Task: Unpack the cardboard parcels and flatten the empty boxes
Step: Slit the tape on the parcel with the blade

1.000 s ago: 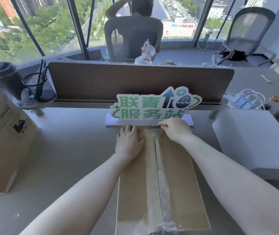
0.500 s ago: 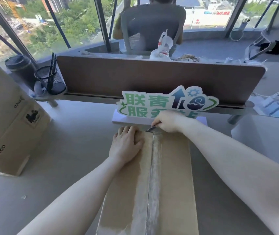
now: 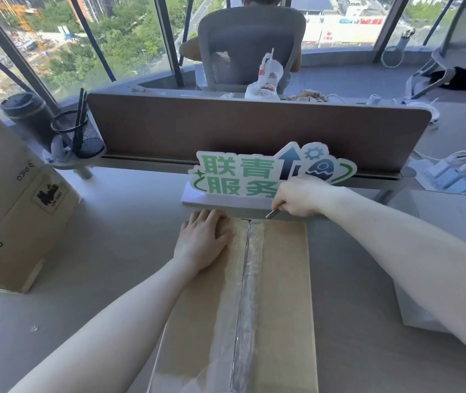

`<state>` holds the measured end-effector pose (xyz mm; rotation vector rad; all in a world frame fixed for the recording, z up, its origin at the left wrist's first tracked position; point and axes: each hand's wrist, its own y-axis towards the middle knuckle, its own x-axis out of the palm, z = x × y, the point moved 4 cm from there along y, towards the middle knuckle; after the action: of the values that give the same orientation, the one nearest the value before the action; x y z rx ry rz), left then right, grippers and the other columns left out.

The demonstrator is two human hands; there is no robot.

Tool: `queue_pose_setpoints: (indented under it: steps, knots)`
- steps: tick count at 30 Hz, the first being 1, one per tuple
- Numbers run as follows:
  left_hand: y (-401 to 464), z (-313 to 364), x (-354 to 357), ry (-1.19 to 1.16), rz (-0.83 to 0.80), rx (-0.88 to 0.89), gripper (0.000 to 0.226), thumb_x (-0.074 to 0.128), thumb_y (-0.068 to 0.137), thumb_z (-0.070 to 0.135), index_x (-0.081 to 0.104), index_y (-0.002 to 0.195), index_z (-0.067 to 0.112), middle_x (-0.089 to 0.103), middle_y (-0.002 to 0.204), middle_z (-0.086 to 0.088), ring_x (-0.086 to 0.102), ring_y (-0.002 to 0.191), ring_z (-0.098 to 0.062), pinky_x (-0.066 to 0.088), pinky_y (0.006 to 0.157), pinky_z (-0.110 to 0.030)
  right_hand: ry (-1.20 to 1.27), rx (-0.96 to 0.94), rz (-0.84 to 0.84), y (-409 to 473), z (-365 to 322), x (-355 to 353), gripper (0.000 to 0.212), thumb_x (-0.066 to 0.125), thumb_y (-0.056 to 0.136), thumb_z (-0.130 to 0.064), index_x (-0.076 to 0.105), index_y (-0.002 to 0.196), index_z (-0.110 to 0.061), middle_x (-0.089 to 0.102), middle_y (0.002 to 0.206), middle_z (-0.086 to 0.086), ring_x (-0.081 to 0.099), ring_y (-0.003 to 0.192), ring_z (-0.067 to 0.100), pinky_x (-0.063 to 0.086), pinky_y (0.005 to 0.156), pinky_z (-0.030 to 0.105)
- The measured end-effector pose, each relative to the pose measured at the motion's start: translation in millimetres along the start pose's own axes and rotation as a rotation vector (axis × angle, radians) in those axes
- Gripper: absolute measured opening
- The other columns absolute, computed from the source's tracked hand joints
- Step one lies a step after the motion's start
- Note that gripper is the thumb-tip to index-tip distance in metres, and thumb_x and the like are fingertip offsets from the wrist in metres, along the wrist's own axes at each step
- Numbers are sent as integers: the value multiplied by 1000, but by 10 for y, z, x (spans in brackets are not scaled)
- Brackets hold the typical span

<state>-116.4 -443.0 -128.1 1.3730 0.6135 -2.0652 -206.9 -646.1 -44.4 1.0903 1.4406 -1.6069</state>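
On box [image 3: 280,279], left hand [image 3: 202,242] flat

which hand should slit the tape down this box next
Right. The right hand already grips the small blade at the far end of the tape seam, while the left hand lies flat on the cardboard box, steadying it.

I count two cardboard boxes: a taped box [image 3: 277,293] at six o'clock and a PICO carton [image 3: 13,211] at nine. Two office chairs, grey [image 3: 250,38] at twelve and mesh [image 3: 464,49] at two. One pen cup [image 3: 80,134].
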Motion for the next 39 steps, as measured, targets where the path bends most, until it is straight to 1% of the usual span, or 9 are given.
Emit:
queue_pose_setpoints:
  steps: [2,4,8,13,17,23,27,36,39]
  knots:
    - [-3,12,-4,-1,-9,-4,39,47,92,52,45,126,32,47,136,7,34,130,-21,34,102,-39,-37,44,34,-70,-5,-45,30,49,96,-22,72,110,-37,67,99,-6,56,86,20,51,71,32]
    - [-27,14,-18,-20,-12,-17,44,46,94,50,43,133,30,43,143,5,29,136,-20,32,106,-40,20,140,167,-202,18,-81,26,49,97,-26,73,106,-33,69,102,-6,61,92,21,53,70,34]
    - [-219,21,-57,-72,-13,14,55,47,97,40,32,148,26,20,161,6,6,149,-14,21,118,-38,383,271,389,-450,-268,97,21,54,97,-22,72,107,-21,71,98,4,62,86,26,50,67,33]
    - [-587,-45,-34,-48,-49,77,60,42,99,45,25,154,27,4,164,10,-13,149,-5,12,119,-29,463,402,364,-386,-728,405,25,50,89,-5,71,85,-17,71,88,6,63,78,32,46,58,30]
    - [-708,-76,-28,-56,-72,113,66,43,97,49,21,155,26,1,164,9,-14,149,-6,11,120,-30,411,480,305,-357,-886,420,24,48,79,4,62,72,-15,68,82,9,61,73,31,32,47,25]
    - [-853,-169,36,-31,-141,183,81,44,92,60,10,157,24,-8,164,8,-19,149,-12,0,123,-32,423,633,323,-328,-1128,431,25,51,80,-2,72,86,-15,70,92,8,64,84,34,41,60,28]
    - [-852,-181,43,-46,-112,203,80,39,95,59,8,157,20,-6,165,3,-18,149,-17,-2,123,-34,430,729,309,-470,-1401,559,16,49,74,-2,61,70,-12,65,80,8,61,76,35,30,49,25]
    - [-853,-193,65,-93,-98,233,76,37,95,55,12,157,17,-2,165,1,-13,151,-21,2,123,-37,408,797,260,-1378,-2265,885,22,47,86,-13,68,90,-21,70,87,2,62,76,31,24,44,27]
    - [-887,-188,38,-118,-96,232,75,38,97,53,13,156,15,0,165,0,-11,151,-19,1,123,-37,394,780,267,-1616,-2504,947,24,44,91,-15,66,94,-24,69,89,5,63,83,33,31,53,31]
